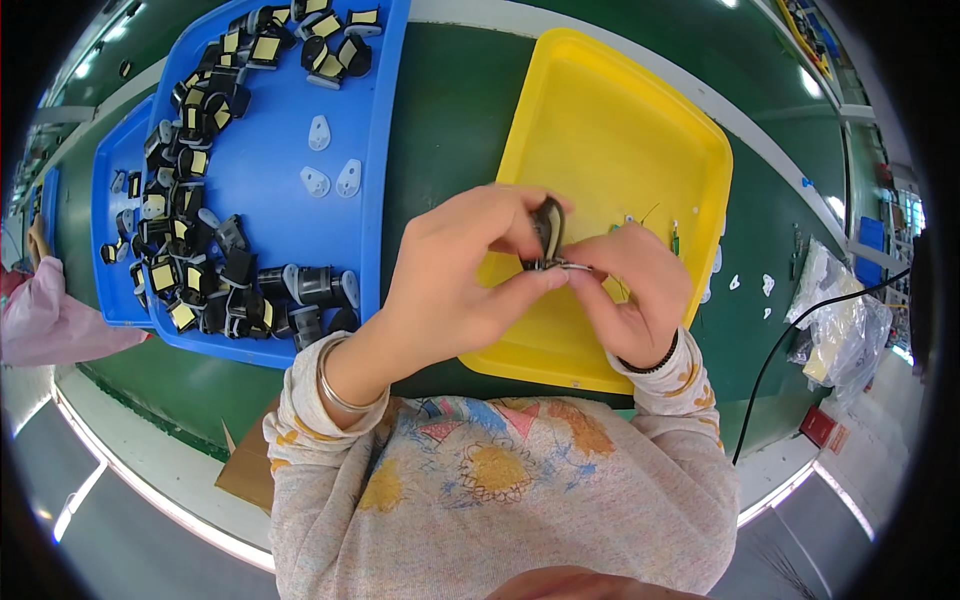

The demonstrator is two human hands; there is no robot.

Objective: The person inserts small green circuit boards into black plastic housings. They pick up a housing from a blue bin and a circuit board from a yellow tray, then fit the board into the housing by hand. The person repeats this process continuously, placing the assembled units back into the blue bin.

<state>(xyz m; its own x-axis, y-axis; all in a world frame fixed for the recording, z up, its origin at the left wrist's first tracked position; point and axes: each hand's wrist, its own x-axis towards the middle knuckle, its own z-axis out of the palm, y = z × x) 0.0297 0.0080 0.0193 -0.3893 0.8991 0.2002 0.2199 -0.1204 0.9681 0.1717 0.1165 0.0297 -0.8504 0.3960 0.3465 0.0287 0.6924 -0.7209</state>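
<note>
Green table (440, 120); left grip (545, 240) holds black part (547, 222); red box (817, 427), print illegible.

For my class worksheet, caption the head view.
Left hand holds a black part, right hand at its lower end, over a yellow tray beside a blue tray of black parts.

The light is bright and even, with small white glare spots on the green tabletop (765, 85), while straight edges bend strongly toward the dark rim.
</note>
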